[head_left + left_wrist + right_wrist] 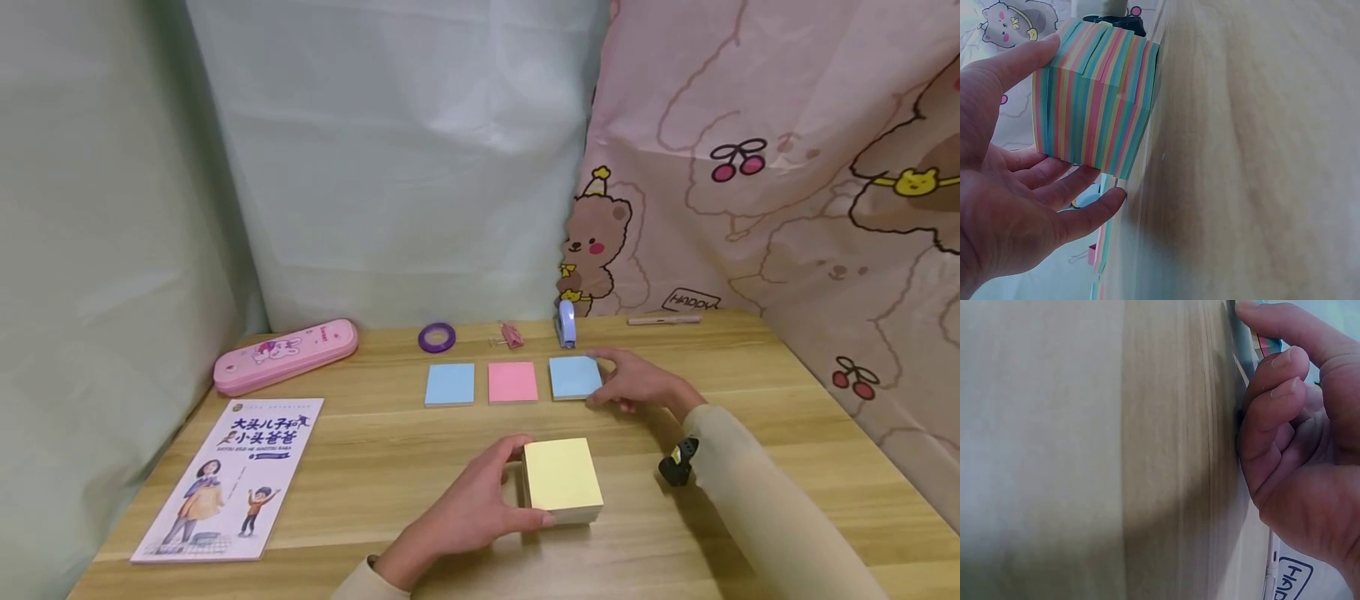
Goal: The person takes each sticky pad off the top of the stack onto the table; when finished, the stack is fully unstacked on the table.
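My left hand (480, 504) grips a thick block of sticky notes (562, 477) from its left side, thumb on the near side and fingers at the far side. The block has a yellow top, and its striped pink, blue and yellow sides (1091, 112) show in the left wrist view. Farther back, my right hand (639, 379) holds the right edge of a light blue sticky note pad (574, 377) between thumb and forefinger, its other fingers curled under the palm. A pink pad (512, 382) and another blue pad (450, 384) lie in line to the left.
Along the back of the table lie a pink pencil case (287, 357), purple tape roll (437, 337), pink binder clip (512, 335), lilac stapler (566, 325) and pen (664, 320). A booklet (232, 483) lies at the left. Curtains stand behind.
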A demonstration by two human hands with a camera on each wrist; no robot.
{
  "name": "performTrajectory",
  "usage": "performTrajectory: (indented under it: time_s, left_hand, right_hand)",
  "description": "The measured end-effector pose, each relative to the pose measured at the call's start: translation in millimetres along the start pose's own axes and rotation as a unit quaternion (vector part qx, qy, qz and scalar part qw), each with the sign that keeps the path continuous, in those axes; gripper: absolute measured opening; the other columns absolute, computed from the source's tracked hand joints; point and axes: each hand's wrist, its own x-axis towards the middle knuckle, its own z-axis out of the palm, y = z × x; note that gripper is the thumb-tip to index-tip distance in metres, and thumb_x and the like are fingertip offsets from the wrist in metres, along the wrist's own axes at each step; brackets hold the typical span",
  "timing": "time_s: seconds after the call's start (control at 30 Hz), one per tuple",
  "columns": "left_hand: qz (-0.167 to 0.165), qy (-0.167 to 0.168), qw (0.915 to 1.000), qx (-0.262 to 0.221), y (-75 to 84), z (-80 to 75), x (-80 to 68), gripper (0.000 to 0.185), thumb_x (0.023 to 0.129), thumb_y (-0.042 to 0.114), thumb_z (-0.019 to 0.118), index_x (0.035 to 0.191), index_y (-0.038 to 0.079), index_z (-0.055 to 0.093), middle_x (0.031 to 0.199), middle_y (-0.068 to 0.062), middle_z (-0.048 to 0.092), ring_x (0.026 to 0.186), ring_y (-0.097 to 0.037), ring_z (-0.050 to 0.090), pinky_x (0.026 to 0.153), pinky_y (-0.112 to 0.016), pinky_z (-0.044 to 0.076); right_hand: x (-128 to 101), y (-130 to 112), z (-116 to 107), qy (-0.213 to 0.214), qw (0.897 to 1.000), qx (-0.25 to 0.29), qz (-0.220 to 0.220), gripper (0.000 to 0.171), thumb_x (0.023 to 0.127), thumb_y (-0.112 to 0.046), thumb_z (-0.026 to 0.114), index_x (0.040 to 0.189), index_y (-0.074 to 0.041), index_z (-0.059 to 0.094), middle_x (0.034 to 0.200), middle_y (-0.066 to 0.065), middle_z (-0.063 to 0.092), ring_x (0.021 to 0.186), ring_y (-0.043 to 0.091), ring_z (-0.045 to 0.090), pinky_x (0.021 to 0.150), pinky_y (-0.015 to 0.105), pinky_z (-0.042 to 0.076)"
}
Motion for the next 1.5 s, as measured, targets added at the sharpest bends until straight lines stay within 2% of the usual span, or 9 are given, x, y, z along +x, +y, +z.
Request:
performTrajectory:
  time_s: [0.47, 0.97, 1.2, 1.5]
  left_hand:
    - [0.006, 0.004, 0.9999, 0.007, 0.9, -1.1, 0.2, 0.093, 0.081, 0.039, 0.092, 0.154, 0.007, 0.044, 0.144, -0.006, 0.059, 0.135, -0.026, 0.056, 0.114, -0.054, 0.051]
    - [0.006, 0.003, 1.0, -0.003, 0.3, 3.5, -5.7, 0.089, 0.081, 0.039, 0.092, 0.151, 0.009, 0.047, 0.143, -0.003, 0.06, 0.134, -0.026, 0.056, 0.113, -0.055, 0.051]
    - [0.009, 0.003, 1.0, 0.0, -0.9, 1.8, -3.1, 0.089, 0.081, 0.04, 0.091, 0.151, 0.008, 0.047, 0.142, -0.003, 0.06, 0.133, -0.025, 0.056, 0.113, -0.055, 0.051]
    - [0.01, 0.005, 0.9999, 0.004, 0.2, 0.5, -0.9, 0.09, 0.081, 0.039, 0.092, 0.152, 0.007, 0.046, 0.142, -0.004, 0.06, 0.133, -0.026, 0.056, 0.113, -0.055, 0.051]
  right_hand:
    - [4.9, -6.3, -0.7, -0.005, 1.0, -0.022, 0.022, 0.098, 0.086, -0.012, 0.084, 0.166, -0.007, 0.027, 0.054, 0.0, 0.052, 0.044, 0.01, 0.045, 0.044, 0.023, 0.042]
    - [2.0, -5.4, 3.9, -0.015, 0.999, -0.011, 0.028, 0.097, 0.085, -0.008, 0.084, 0.166, -0.011, 0.03, 0.058, 0.001, 0.054, 0.047, 0.012, 0.049, 0.044, 0.023, 0.043]
    - [3.0, -7.6, 3.6, -0.009, 0.999, -0.009, 0.036, 0.097, 0.084, -0.008, 0.084, 0.165, -0.014, 0.032, 0.058, 0.002, 0.054, 0.047, 0.012, 0.049, 0.044, 0.023, 0.044]
    - [1.0, -12.8, 1.2, -0.007, 0.999, -0.021, 0.036, 0.102, 0.085, -0.008, 0.085, 0.168, -0.013, 0.024, 0.06, 0.002, 0.055, 0.048, 0.012, 0.052, 0.046, 0.024, 0.047]
